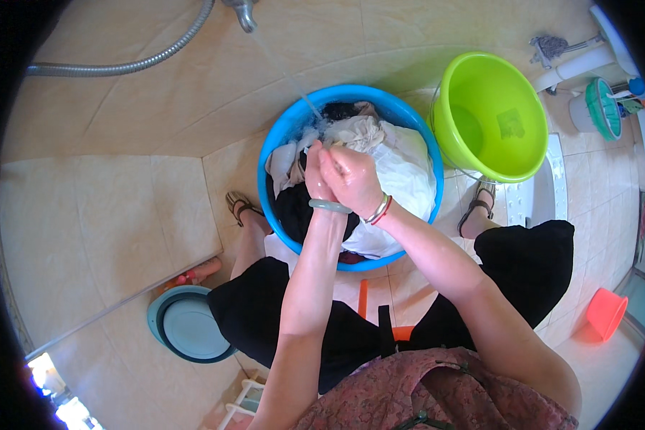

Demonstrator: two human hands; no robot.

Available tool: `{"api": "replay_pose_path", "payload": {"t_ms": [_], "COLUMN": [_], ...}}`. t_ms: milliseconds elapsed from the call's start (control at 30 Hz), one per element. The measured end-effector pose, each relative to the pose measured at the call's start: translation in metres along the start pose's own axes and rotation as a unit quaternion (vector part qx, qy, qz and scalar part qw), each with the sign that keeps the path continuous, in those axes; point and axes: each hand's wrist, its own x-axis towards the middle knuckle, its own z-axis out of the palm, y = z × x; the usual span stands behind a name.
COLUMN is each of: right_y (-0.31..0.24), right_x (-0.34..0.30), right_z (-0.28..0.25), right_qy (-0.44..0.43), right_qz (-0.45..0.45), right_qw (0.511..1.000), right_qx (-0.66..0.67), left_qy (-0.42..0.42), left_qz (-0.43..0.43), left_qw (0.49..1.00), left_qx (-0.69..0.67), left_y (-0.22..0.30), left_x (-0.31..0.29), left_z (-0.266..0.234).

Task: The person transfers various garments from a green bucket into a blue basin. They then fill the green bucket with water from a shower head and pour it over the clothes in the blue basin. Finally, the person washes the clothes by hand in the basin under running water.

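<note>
My left hand (315,174) and my right hand (352,176) press together, wet, over a round blue tub (263,193). Both look closed, the right one curled into a fist against the left. Whatever may lie between them is hidden. White cloth (407,168) fills the tub's right side, and black cloth (294,211) lies at its left under my wrists. A thin stream of water (287,75) runs from a metal tap (244,16) into the tub, just beyond my fingers. I wear a pale green bangle on the left wrist, a silver bangle and red cord on the right.
A lime green bucket (473,122) stands right of the tub, beside a white floor fixture (560,183). At the left lies a grey-blue basin (166,326). A metal hose (122,69) hangs along the tiled wall. A coral red container (606,315) sits far right.
</note>
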Motion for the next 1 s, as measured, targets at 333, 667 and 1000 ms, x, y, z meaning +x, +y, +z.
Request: {"api": "replay_pose_path", "payload": {"t_ms": [333,667,1000], "right_y": [0.042,0.042,0.118], "right_x": [0.008,0.027,0.021], "right_z": [-0.046,-0.139,-0.226], "right_qy": [-0.047,0.328,0.094], "right_qz": [0.218,0.175,0.297], "right_qw": [0.960,0.897,0.861], "right_qx": [0.166,0.238,-0.401], "left_qy": [0.013,-0.145,-0.002], "left_qz": [-0.021,0.023,-0.078], "left_qw": [0.999,0.933,0.931], "left_qx": [-0.028,0.329,0.356], "left_y": [0.021,-0.024,-0.053], "left_x": [-0.022,-0.016,0.018], "left_z": [0.042,0.130,0.037]}}
